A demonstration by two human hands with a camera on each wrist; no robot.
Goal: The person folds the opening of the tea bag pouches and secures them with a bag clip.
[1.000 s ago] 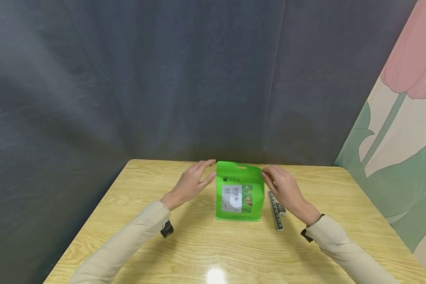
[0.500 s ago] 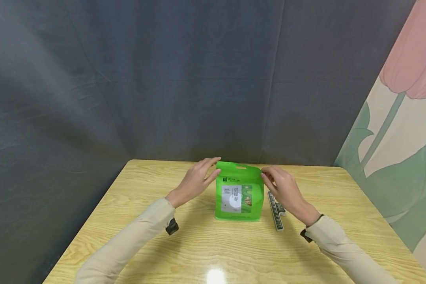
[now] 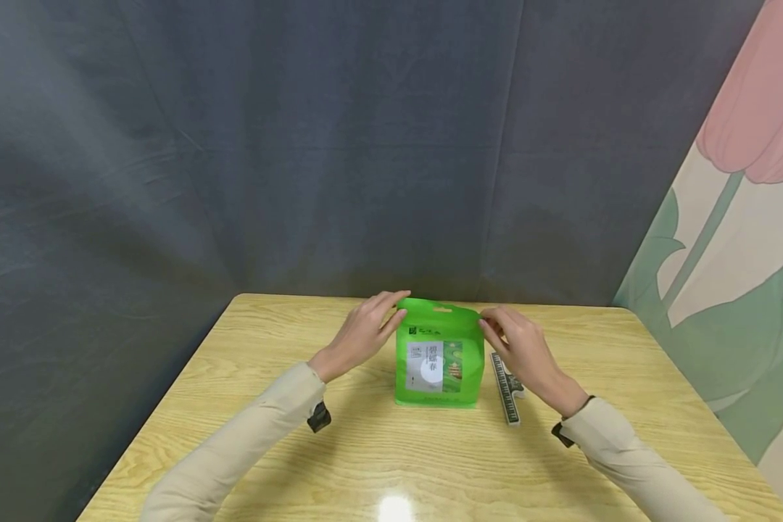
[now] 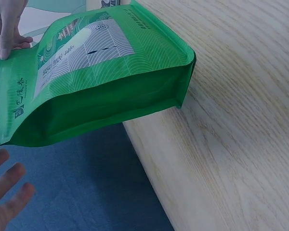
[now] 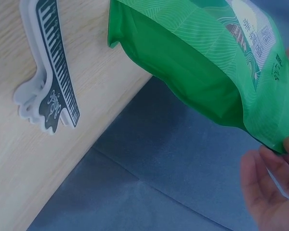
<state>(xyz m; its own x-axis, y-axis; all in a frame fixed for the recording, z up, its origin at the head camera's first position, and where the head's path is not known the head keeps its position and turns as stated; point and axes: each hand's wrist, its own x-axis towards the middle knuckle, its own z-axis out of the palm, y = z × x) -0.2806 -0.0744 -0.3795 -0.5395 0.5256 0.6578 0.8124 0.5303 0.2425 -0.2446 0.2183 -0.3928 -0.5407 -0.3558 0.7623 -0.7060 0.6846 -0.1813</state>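
Well, with the right grip (image 3: pixel 520 346) pinching the two o'clock corner of the bag (image 3: pixel 438 362), upright toward twelve on the bench (image 3: pixel 431 457), I'd have the left grip (image 3: pixel 359 332), spread by ten, mirror that pinch gently.

The head camera looks forward and down from farthest off, the broad yellow wood-grain counter (image 3: pixel 365 457) spreading across the frame's lower part. Both wrist cameras sit close, facing the boxy bright green flexible pouch (image 3: pixel 438 355) from opposite sides: upper left in the left wrist view, upper right in the right. Head and right wrist views also share the flat black-and-white piano-key-printed piece (image 5: pixel 59 62).
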